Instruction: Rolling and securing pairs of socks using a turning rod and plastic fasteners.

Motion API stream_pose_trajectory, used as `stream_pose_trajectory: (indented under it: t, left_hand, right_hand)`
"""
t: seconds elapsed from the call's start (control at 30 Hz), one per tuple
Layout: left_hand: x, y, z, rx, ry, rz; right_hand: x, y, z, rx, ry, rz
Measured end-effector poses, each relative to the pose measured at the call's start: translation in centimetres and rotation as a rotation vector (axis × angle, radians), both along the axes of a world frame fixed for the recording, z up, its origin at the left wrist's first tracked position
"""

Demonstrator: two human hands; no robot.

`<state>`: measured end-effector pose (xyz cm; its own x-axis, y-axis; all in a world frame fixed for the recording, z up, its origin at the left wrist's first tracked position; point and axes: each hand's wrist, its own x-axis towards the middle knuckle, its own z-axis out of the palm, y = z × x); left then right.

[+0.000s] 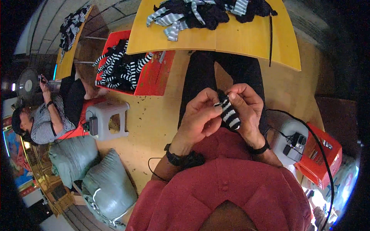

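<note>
In front of my chest, over my lap, I hold a small black-and-white striped knitted piece (229, 114) between both hands. My left hand (202, 117) pinches its upper left edge with thumb and forefinger. The thumb and fingers of my right hand (248, 107) close on its upper right side, and the rounded striped end hangs down by the palm. What the fingertips do at the dark upper edge is too small to make out. Beyond my knees, a heap of black and grey-striped knitted pieces (208, 17) lies on the yellow table (192, 40).
Left of the table, a red bin (148, 79) holds striped knitted pieces. A person (52, 117) sits further left by a grey plastic stool (115, 115). Stuffed green sacks (110, 183) lie at lower left. At my right are another stool (283, 133), a red box (322, 158) and a black cable (322, 144).
</note>
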<state>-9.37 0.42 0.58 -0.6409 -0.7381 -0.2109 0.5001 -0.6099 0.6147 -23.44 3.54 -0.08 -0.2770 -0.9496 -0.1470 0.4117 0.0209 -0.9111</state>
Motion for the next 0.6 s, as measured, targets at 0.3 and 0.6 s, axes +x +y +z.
stream_pose_trajectory:
  t: [0.3, 0.6]
  left_hand:
    - [-1.3, 0.8, 0.5, -0.208, -0.214, 0.295]
    - [-1.5, 1.0, 0.4, -0.056, -0.023, 0.127]
  right_hand:
    - [-1.1, 1.9, -0.5, -0.126, 0.268, -0.097]
    - [-1.0, 2.0, -0.6, -0.161, 0.284, -0.159]
